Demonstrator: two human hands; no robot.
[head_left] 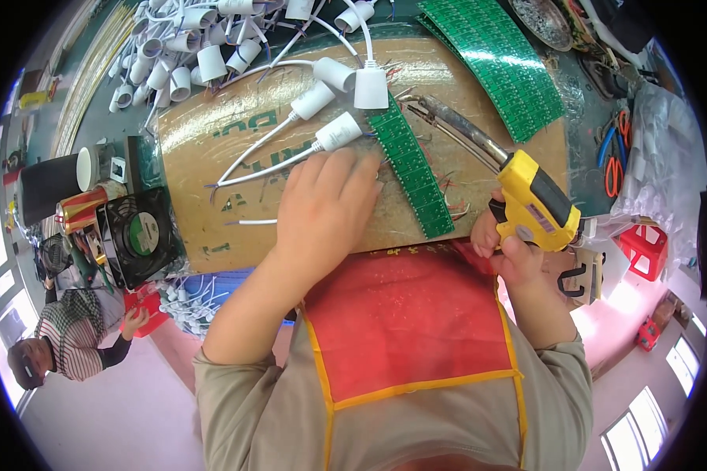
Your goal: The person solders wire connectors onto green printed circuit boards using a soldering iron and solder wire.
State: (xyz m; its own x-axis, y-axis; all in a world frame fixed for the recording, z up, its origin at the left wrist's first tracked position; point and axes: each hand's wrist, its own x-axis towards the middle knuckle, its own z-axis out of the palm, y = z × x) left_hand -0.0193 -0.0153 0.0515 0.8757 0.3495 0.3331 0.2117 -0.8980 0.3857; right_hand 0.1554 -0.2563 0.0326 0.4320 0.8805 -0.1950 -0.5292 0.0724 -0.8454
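Observation:
My right hand (pixel 509 250) grips the handle of a yellow soldering gun (pixel 536 202). Its long metal tip (pixel 448 122) points up-left over the cardboard sheet (pixel 212 133), ending near the top of a narrow green circuit board strip (pixel 412 169). My left hand (pixel 327 210) lies palm down on the cardboard, fingers resting beside the strip and just below a white lamp socket (pixel 338 131) with white wire. Two more white sockets (pixel 371 86) lie just above it. What lies under the left palm is hidden.
A pile of white sockets (pixel 177 59) fills the far left. A wide green board panel (pixel 499 59) lies at the far right. A black fan (pixel 137 235) and a black cup (pixel 51 184) stand left of the cardboard. Scissors (pixel 614 169) lie right. Another person (pixel 71 337) sits lower left.

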